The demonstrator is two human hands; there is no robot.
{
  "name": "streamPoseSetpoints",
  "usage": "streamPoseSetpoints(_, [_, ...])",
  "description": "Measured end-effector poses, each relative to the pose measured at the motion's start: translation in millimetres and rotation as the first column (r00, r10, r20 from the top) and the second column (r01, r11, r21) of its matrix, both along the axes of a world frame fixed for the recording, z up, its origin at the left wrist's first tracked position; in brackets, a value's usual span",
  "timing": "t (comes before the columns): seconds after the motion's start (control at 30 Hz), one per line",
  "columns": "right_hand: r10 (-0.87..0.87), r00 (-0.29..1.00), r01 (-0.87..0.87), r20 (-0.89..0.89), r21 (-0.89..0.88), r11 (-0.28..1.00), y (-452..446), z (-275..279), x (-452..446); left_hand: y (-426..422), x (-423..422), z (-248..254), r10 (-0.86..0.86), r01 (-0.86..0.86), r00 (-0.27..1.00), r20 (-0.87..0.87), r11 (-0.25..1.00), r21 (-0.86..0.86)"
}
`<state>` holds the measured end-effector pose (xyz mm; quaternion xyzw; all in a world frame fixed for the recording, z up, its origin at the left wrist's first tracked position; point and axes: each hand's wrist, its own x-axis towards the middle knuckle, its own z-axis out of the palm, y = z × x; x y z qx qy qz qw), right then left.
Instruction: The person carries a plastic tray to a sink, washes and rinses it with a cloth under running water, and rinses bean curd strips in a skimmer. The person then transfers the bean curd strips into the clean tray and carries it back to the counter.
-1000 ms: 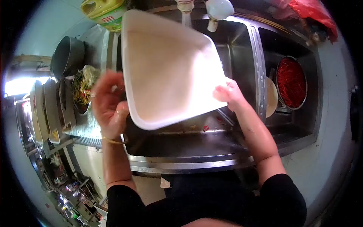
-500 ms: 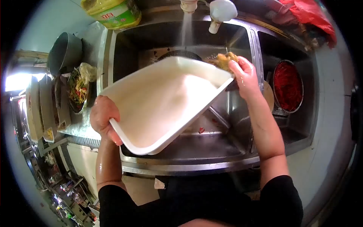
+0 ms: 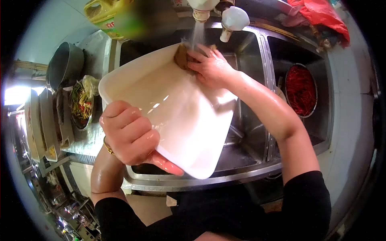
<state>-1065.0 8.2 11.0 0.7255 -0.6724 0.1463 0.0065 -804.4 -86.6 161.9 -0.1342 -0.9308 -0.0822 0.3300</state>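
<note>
Sink (image 3: 251, 148): mid-frame
Tray (image 3: 189, 116): wetted; scrubbing seemingly unfinished
Left hand (image 3: 130, 134): pinching tray
Right hand (image 3: 211, 68): spread against brown pad (image 3: 181, 57), upper centre

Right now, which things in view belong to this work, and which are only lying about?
In use:
- white tub in left hand
- brown pad under right hand
- running tap
- sink

Apparently lying about:
- yellow jug
- grey pot
- cut vegetables
- red food
- red plastic

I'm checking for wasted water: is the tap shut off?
No, water sprays down from the tap toward the right hand at the white tub.
</note>
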Motion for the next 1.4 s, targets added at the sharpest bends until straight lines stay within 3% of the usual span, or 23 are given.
streamPoseSetpoints(0.17, [-0.018, 0.993, -0.03, 0.115, 0.4, 0.916, 4, -15, -2, -24, 4, -24, -0.022, 0.015, 0.998, 0.064, 0.995, 0.102])
streamPoseSetpoints(0.33, [0.139, 0.974, -0.211, 0.176, 0.509, 0.834, 32, -17, -16, -34, 0, -55, 0.01, -0.006, 1.0, -0.017, 0.983, 0.184])
streamPoseSetpoints(0.43, [0.089, 0.995, -0.085, 0.037, 0.769, 0.634, 40, 2, -34, -35, 0, -74, 0.079, -0.058, 0.993, -0.083, 0.971, 0.231])
streamPoseSetpoints(0.47, [-0.004, 0.993, -0.095, 0.119, 0.808, 0.582, 39, 1, -48, -33, 2, -80, 0.114, -0.083, 0.989, -0.098, 0.958, 0.276])
streamPoseSetpoints(0.53, [-0.384, 0.831, -0.063, 0.403, 0.754, 0.654, 55, 3, -83, -28, 10, -91, 0.184, -0.122, 0.976, -0.119, 0.907, 0.403])
streamPoseSetpoints(0.57, [-0.474, 0.694, -0.035, 0.542, 0.683, 0.73, 62, 21, -93, -25, 16, -102, 0.285, -0.191, 0.952, -0.109, 0.836, 0.515])
streamPoseSetpoints(0.63, [-0.591, 0.488, 0.237, 0.642, 0.553, 0.798, 80, 38, -99, -20, 27, -130, 0.488, -0.306, 0.871, -0.058, 0.632, 0.711])
streamPoseSetpoints(0.7, [-0.409, 0.335, 0.369, 0.849, 0.282, 0.886, 88, 49, -91, -21, 36, -159, 0.636, -0.47, 0.717, 0.284, 0.14, 0.872])
streamPoseSetpoints(0.73, [-0.381, 0.373, 0.386, 0.846, 0.232, 0.893, 88, 66, -75, -4, 14, -138, 0.644, -0.313, 0.692, 0.325, -0.138, 0.94])
streamPoseSetpoints(0.77, [-0.311, 0.441, 0.385, 0.842, 0.136, 0.913, 87, 72, -59, -6, 12, -155, 0.625, -0.207, 0.705, 0.334, -0.269, 0.941])
streamPoseSetpoints(0.8, [-0.249, 0.626, 0.401, 0.739, -0.031, 0.916, 87, 66, -41, -3, 8, -161, 0.601, -0.181, 0.696, 0.393, -0.383, 0.906])
streamPoseSetpoints(0.83, [-0.158, 0.622, 0.439, 0.767, -0.174, 0.882, 78, 71, -6, 5, 0, -163, 0.56, -0.155, 0.696, 0.45, -0.495, 0.855])
streamPoseSetpoints(0.9, [-0.079, 0.877, 0.273, 0.474, -0.355, 0.894, 61, 80, 51, 26, -27, -145, 0.546, 0.005, 0.703, 0.455, -0.645, 0.764])
streamPoseSetpoints(0.93, [0.017, 0.935, 0.146, 0.354, -0.429, 0.891, 52, 72, 78, 35, -28, -146, 0.462, -0.041, 0.763, 0.453, -0.665, 0.746])
streamPoseSetpoints(0.97, [0.109, 0.911, 0.122, 0.398, -0.512, 0.851, 40, 58, 107, 41, -30, -162, 0.412, 0.017, 0.826, 0.385, -0.701, 0.713])
streamPoseSetpoints(1.03, [0.029, 0.954, 0.089, 0.298, -0.373, 0.923, 21, 32, 150, 48, -32, -188, 0.4, 0.095, 0.879, 0.26, -0.68, 0.727])
streamPoseSetpoints(1.07, [0.014, 0.98, 0.057, 0.2, -0.344, 0.937, 9, 30, 154, 48, -32, -194, 0.418, 0.11, 0.882, 0.217, -0.631, 0.768])
streamPoseSetpoints(1.17, [0.02, 0.983, 0.071, 0.183, -0.476, 0.877, -15, 32, 152, 40, -24, -199, 0.503, 0.089, 0.857, 0.108, -0.352, 0.932])
streamPoseSetpoints(1.23, [-0.01, 0.985, 0.091, 0.173, -0.467, 0.88, -20, 41, 147, 34, -20, -193, 0.57, -0.049, 0.813, 0.115, -0.13, 0.99])
streamPoseSetpoints(1.27, [-0.027, 0.986, 0.104, 0.166, -0.474, 0.874, -26, 46, 145, 32, -21, -174, 0.596, -0.275, 0.748, 0.293, -0.124, 0.953])
streamPoseSetpoints(1.3, [-0.048, 0.986, 0.12, 0.16, -0.477, 0.871, -30, 51, 143, 27, -17, -185, 0.613, -0.433, 0.716, 0.333, 0.016, 0.901])
streamPoseSetpoints(1.37, [-0.055, 0.985, 0.13, 0.165, -0.487, 0.864, -45, 59, 139, 28, -17, -159, 0.569, -0.64, 0.618, 0.543, -0.038, 0.767])
streamPoseSetpoints(1.4, [-0.039, 0.98, 0.129, 0.196, -0.47, 0.873, -54, 62, 136, 30, -15, -165, 0.509, -0.464, 0.696, 0.506, -0.219, 0.858])
